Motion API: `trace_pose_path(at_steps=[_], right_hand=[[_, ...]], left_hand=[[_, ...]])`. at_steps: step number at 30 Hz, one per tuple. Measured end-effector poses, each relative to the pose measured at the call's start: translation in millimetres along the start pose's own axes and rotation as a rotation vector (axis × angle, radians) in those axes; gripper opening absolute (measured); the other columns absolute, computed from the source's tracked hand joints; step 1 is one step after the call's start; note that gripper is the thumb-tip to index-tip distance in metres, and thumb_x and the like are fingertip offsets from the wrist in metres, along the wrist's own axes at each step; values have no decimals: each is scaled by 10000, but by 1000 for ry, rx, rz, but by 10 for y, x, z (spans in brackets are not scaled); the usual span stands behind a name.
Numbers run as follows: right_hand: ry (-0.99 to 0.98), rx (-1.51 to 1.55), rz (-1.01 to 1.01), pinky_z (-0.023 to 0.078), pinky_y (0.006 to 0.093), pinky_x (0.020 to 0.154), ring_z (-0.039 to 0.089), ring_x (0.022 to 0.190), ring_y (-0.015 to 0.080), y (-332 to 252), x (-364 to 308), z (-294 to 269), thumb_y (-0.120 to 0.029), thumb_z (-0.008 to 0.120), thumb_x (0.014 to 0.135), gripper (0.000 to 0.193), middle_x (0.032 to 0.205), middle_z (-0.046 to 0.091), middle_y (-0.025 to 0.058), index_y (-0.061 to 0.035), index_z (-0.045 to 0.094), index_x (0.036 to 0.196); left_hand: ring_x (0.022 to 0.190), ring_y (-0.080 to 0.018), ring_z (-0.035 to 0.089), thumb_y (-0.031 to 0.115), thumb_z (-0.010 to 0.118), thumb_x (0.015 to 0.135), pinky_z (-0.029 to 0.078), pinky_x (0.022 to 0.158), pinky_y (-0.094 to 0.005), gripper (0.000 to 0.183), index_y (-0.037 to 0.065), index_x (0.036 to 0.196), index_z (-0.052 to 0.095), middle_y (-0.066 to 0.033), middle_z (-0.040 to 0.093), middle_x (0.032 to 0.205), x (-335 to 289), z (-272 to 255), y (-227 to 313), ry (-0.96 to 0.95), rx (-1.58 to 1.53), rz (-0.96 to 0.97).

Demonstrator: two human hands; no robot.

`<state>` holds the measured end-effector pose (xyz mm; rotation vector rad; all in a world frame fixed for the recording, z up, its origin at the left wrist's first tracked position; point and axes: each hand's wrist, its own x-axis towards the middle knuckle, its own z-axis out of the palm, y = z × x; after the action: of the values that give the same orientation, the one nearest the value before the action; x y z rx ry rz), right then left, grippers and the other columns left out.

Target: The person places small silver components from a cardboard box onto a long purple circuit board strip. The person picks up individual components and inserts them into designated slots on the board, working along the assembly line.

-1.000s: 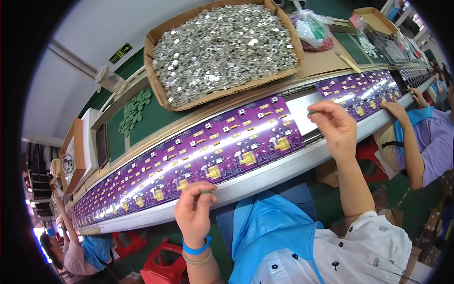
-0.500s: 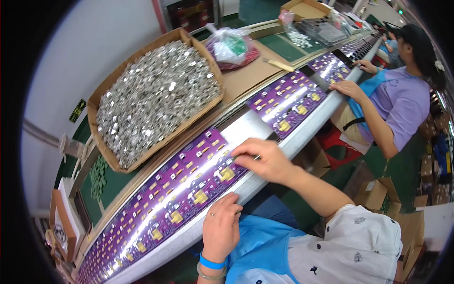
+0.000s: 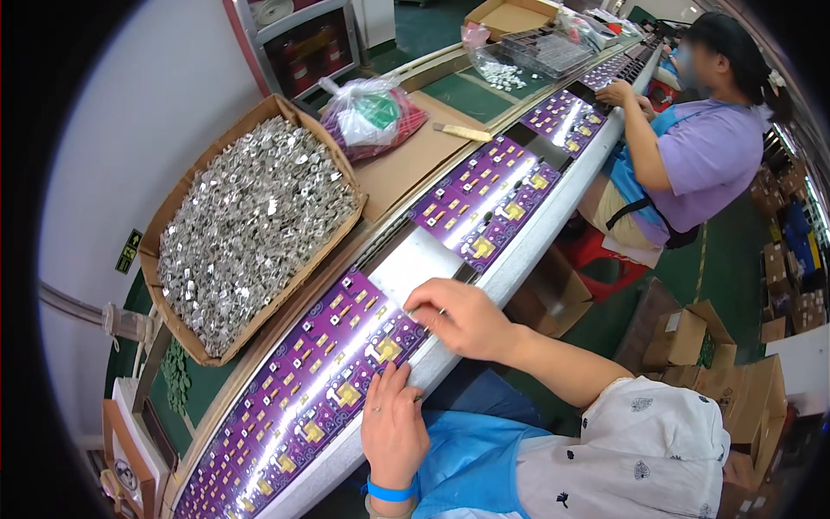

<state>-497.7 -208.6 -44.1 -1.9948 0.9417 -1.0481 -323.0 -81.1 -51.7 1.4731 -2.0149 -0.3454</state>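
In the head view, the right hand is working low over the end of the nearest purple circuit board, whereas a second ago it was hanging raised beyond that end. Its thumb and index fingers are pressing together, apparently pinching a small dark part just at the board. The left hand is now lying by the near edge, over the pale rail, instead of hanging with a pinched green piece. This shift is probably bringing the right hand's work down onto the board's end. The view is also swinging, so the co-worker is showing more fully, both hands now reaching to a board farther along. A white strip is separating the nearest board from the next one.

The right fingertips are hiding the contact, so whether the part is touching the board is staying unclear. A green speck is showing beside the left fingers; I cannot tell whether they are pinching it. The dark rim is cutting off the board's lower-left end, and glare is washing out some of its details.
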Motion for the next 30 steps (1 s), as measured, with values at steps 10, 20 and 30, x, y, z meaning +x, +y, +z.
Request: trace_pose_path(at_steps=[10,20,30], right_hand=[[174,-183,9,511,379,744,656,798,279,283,-239,-443,-93,665,923,122,891,660,113,-40,619,1022],[240,-419,-306,485,411,753,637,800,288,320,-316,-229,-92,734,830,151,838,661,59,-78,632,941],[167,-368,-209,499,407,780,651,835,303,246,-269,-264,-67,715,829,135,891,671,89,-69,652,947]], left_hand=[[1231,-387,590,-40,645,813,435,1094,-522,223,46,1014,598,-180,637,1254,0,29,20,25,35,-2],[1218,-402,602,-58,608,838,447,1083,-527,189,44,992,571,-181,654,1241,18,28,52,44,43,-3],[1213,-388,608,-53,642,816,464,1074,-518,219,50,997,572,-176,650,1244,1,54,9,47,33,-3]])
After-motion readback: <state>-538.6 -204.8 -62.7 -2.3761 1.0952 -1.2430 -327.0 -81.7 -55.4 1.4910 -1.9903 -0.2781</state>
